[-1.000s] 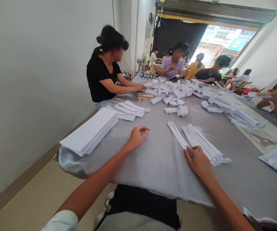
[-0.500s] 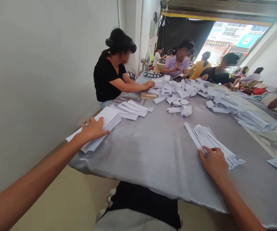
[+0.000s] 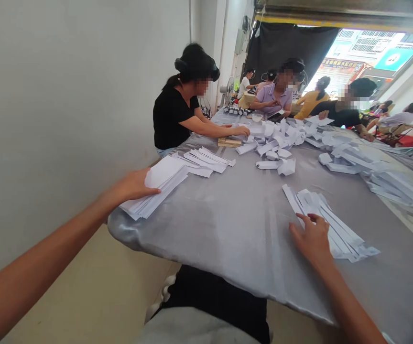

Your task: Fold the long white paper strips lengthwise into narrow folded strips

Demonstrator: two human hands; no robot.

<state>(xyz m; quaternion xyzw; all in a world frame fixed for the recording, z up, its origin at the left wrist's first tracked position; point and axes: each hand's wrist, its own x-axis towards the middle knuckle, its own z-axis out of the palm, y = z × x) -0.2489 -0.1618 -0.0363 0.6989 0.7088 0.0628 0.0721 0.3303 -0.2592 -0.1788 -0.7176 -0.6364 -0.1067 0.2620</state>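
Note:
My left hand (image 3: 132,186) lies on a stack of white paper sheets (image 3: 163,184) at the left edge of the grey-clothed table (image 3: 235,224), its fingers closing on the near end of the top sheets. My right hand (image 3: 310,237) rests with fingers spread on the cloth, touching the near end of a fanned pile of folded white paper strips (image 3: 330,224).
A person in a black top (image 3: 178,117) works at the table's left side beside a wooden block (image 3: 229,142). More people sit at the far end. Folded paper pieces (image 3: 281,143) and strip piles (image 3: 206,161) cover the middle and right. A white wall runs along the left.
My left hand went from the cloth in the middle to the sheet stack at the left and closed on it. The view swung left. My right hand stayed at the strip pile.

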